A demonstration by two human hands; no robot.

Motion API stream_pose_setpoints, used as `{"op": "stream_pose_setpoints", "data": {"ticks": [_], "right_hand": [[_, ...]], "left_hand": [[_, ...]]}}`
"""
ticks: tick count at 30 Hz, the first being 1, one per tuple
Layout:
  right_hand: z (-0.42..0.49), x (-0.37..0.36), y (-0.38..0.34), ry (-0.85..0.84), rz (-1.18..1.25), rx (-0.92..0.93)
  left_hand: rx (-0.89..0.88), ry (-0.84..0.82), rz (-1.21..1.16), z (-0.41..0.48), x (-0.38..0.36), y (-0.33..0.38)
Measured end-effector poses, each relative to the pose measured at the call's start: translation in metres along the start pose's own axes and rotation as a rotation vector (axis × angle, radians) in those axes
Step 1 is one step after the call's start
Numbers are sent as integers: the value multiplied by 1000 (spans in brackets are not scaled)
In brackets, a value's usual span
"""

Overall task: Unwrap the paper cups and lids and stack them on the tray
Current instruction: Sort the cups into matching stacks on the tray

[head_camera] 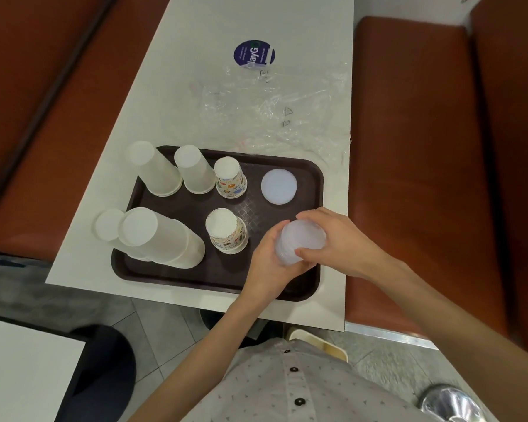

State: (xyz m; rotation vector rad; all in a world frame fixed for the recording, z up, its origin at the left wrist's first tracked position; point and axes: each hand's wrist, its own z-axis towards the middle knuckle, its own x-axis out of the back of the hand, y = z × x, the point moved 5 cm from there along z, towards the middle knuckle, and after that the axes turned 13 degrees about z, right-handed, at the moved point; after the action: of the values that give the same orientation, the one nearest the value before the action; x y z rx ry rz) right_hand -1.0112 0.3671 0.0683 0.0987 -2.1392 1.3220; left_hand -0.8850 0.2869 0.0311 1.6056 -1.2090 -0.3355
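So both hands are wrapped round a stack of lids over the near right corner of the tray: left hand cupping it from below, right hand curled over the top. One single lid lies flat at the tray's far right. Two patterned cups sit upside down mid-tray, white cup stacks on the left. Crumpled plastic wrap is on the table behind

White cup stacks + 2 patterned cups inverted on brown tray; single lid flat far-right; lid stack held above.
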Motion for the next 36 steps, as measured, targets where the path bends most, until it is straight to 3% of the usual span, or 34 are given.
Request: {"op": "stream_pose_setpoints", "data": {"ticks": [18, 28, 31, 36], "right_hand": [[15, -3, 1, -69, 8, -20], [44, 24, -6, 33, 67, 14], [74, 26, -19, 74, -25, 97], [119, 10, -22, -5, -238, 180]], "left_hand": [[-44, 60, 95, 2, 5, 4], [14, 61, 49, 1, 10, -7], [21, 62, 57, -2, 11, -13], [28, 64, 51, -3, 13, -17]]}}
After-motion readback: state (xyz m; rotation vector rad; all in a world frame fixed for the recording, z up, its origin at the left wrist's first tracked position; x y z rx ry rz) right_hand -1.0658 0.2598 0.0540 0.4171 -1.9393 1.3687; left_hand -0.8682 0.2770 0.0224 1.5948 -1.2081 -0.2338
